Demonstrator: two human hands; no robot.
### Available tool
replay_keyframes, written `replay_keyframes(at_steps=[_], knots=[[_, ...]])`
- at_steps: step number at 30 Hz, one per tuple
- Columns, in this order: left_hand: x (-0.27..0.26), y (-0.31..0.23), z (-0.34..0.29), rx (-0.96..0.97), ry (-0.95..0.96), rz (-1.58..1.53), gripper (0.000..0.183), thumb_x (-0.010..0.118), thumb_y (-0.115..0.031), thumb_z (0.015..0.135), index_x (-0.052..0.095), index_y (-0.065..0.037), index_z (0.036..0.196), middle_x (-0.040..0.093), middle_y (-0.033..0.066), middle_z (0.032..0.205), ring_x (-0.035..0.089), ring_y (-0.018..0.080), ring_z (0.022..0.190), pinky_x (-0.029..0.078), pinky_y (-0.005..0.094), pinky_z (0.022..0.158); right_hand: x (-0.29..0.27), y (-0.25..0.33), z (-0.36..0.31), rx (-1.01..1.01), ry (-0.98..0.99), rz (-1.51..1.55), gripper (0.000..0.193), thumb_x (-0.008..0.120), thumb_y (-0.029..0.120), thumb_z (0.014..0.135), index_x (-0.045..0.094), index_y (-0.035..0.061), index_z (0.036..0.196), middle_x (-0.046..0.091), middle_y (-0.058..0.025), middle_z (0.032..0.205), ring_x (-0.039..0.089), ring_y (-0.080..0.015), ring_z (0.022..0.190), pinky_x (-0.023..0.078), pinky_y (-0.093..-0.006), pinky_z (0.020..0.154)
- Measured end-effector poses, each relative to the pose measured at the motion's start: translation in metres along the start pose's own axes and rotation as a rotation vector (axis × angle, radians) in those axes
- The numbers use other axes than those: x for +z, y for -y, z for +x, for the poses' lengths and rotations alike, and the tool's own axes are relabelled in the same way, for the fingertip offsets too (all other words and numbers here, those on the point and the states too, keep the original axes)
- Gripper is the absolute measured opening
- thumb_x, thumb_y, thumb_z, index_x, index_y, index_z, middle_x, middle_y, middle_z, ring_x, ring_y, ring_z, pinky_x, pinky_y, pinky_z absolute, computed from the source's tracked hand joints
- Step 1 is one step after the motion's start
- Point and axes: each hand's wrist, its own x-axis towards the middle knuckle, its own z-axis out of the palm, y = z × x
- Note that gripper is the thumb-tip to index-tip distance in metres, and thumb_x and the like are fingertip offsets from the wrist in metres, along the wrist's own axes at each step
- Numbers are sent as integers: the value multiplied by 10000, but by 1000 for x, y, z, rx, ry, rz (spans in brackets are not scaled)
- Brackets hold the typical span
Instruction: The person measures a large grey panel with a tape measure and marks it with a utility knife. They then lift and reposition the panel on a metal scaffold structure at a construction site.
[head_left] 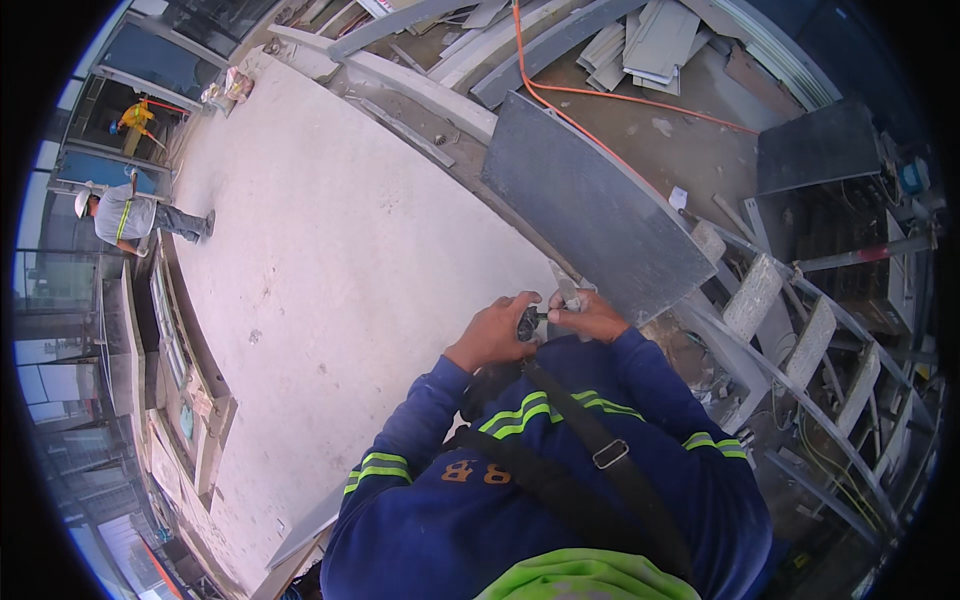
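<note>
While a helmeted worker (125, 213) is seen far left on the pale concrete slab (330, 260), a small dark object (528, 323) is clamped in the left hand (495, 331); just beside it, the right hand (590, 315) is closed on a light strip (563, 285), below the grey panel (595, 210).

We hold both blue-sleeved arms bent inward, our left hand (495, 333) and right hand (592, 315) curled close together before our chest.
</note>
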Motion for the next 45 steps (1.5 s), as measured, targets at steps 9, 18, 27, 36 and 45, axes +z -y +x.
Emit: replay_keyframes(at_steps=[9,18,27,36,45], knots=[[-189,184,104,-74,36,136,477,802,-265,837,669,-136,1277,712,145,1058,671,359,1007,548,443,918,-184,7,63,-286,-941,438,279,776,280,967,659,60,1092,663,-38,893,516,-78,650,372,-265,577],[-392,285,188,-215,70,434,259,750,-324,897,788,-140,1075,752,136,981,721,344,911,578,447,841,-183,-43,231,112,-1263,431,291,718,327,1008,685,59,1114,699,-21,871,557,-89,639,420,-277,559],[-524,395,433,129,56,1065,248,705,-446,930,820,-244,1016,760,96,975,737,331,963,601,493,775,-18,-196,318,607,-1502,660,239,655,305,1010,679,106,1140,678,-36,808,546,-110,530,391,-286,417],[-620,419,595,234,209,1366,366,683,-511,940,788,-242,1165,762,60,1134,698,313,1138,557,530,887,275,-120,524,729,-1453,1178,147,630,214,989,659,104,1083,640,-31,761,505,-118,506,357,-306,419],[-594,351,708,417,301,1531,326,630,-341,929,793,-166,1150,775,84,1179,699,339,1164,559,634,706,256,-116,619,499,-1727,1232,197,662,243,977,682,99,1110,675,-40,795,534,-112,538,392,-291,438]])
